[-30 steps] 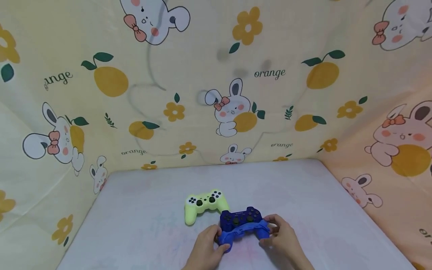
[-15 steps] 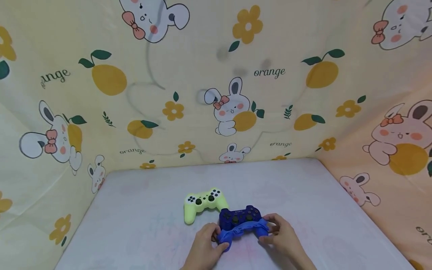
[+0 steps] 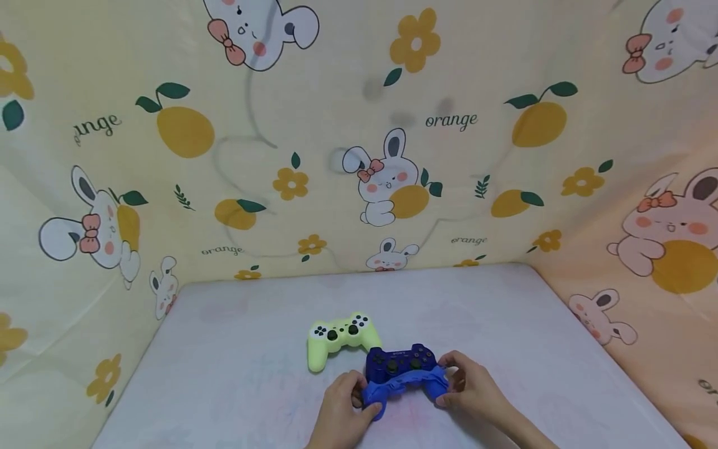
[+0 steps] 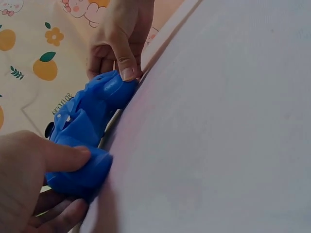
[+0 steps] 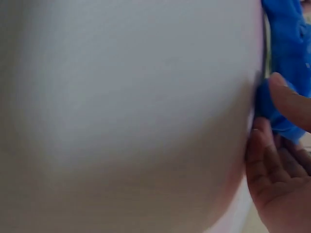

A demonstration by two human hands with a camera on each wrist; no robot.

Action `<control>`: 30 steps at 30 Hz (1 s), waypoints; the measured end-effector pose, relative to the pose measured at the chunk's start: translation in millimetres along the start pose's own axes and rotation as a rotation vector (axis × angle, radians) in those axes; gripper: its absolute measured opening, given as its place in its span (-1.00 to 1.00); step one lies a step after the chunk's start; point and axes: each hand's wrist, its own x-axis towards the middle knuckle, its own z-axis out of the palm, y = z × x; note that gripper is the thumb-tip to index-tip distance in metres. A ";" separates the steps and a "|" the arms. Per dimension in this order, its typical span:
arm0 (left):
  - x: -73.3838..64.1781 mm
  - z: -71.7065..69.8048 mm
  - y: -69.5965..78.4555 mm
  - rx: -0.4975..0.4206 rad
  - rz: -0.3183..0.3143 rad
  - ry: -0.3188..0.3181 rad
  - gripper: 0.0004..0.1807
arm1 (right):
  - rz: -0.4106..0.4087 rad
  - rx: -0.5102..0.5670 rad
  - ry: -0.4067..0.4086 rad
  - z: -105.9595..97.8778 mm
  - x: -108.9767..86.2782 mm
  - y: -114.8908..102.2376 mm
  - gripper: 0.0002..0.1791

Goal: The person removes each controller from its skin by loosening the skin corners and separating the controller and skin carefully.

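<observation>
A dark blue game controller [image 3: 402, 357] rests near the front of the table, with a bright blue silicone cover [image 3: 412, 378] over its two handles. The cover's edge lies bunched across the controller's middle, and the button face is bare. My left hand [image 3: 343, 402] grips the left covered handle, its thumb [image 4: 68, 158] on top in the left wrist view. On the other side, my right hand [image 3: 473, 386] holds the right covered handle between thumb and fingers. Just behind and to the left lies a light green game controller [image 3: 342, 340], untouched.
The table [image 3: 241, 362] has a pale cloth-like surface. Patterned fabric walls [image 3: 336, 112] with rabbits and oranges rise at its back and both sides.
My right forearm has swung outward to the right, and the right thumb sits more firmly against the covered handle. The left hand and both controllers stay nearly in place.
</observation>
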 end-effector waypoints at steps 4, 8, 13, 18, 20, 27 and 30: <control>1.0 0.7 -0.4 0.004 0.013 0.016 -0.64 | -0.029 0.015 0.002 0.2 -2.5 7.7 -0.40; 0.6 1.8 -1.1 -0.021 0.017 0.035 -0.63 | -0.035 0.036 -0.007 0.4 -2.9 10.6 -0.44; 0.7 2.4 -0.1 -0.040 -0.013 0.042 -0.63 | -0.069 0.010 -0.011 -1.8 1.0 9.7 -0.45; 0.8 1.0 1.5 -0.041 -0.017 0.034 -0.64 | -0.042 -0.029 -0.007 -2.6 3.3 6.8 -0.43; 1.1 0.3 1.9 -0.042 -0.019 0.031 -0.64 | -0.013 -0.047 -0.008 -2.7 3.2 5.4 -0.42; 2.7 2.7 1.2 -0.041 -0.035 0.037 -0.66 | -0.022 -0.095 -0.039 -2.8 2.1 2.1 -0.28; 1.7 4.4 0.8 -0.061 -0.041 0.039 -0.68 | -0.060 -0.098 -0.050 -3.0 2.0 1.2 -0.27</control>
